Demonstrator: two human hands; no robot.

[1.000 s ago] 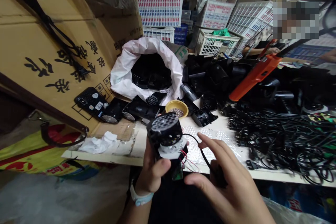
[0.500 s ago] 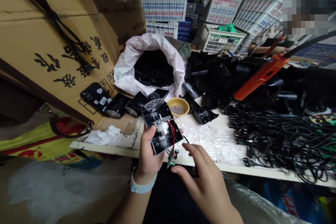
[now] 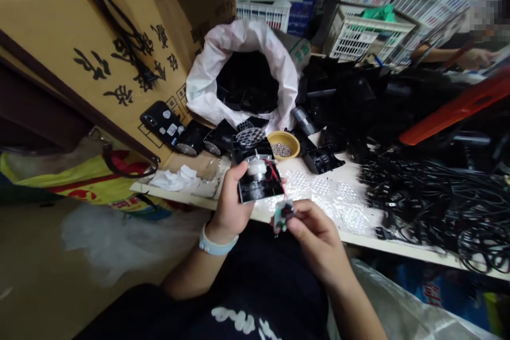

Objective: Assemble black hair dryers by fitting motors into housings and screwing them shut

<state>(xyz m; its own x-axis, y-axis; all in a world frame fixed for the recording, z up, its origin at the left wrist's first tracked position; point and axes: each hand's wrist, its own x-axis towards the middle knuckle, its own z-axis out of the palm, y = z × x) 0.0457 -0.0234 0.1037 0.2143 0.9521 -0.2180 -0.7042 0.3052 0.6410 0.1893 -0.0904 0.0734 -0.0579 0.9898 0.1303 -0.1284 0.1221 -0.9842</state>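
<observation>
Left hand gripping open black plastic housing, red wires exposed; right hand pinching small circuit board.

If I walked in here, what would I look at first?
Probably the big white sack full of black plastic parts in the middle, with a long orange handle at the right. Down front, the left hand grips a black plastic housing, and the right hand pinches a small circuit board.

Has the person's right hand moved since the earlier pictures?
Yes: the right hand has moved closer to the yellow bowl and now pinches the small circuit board.
</observation>
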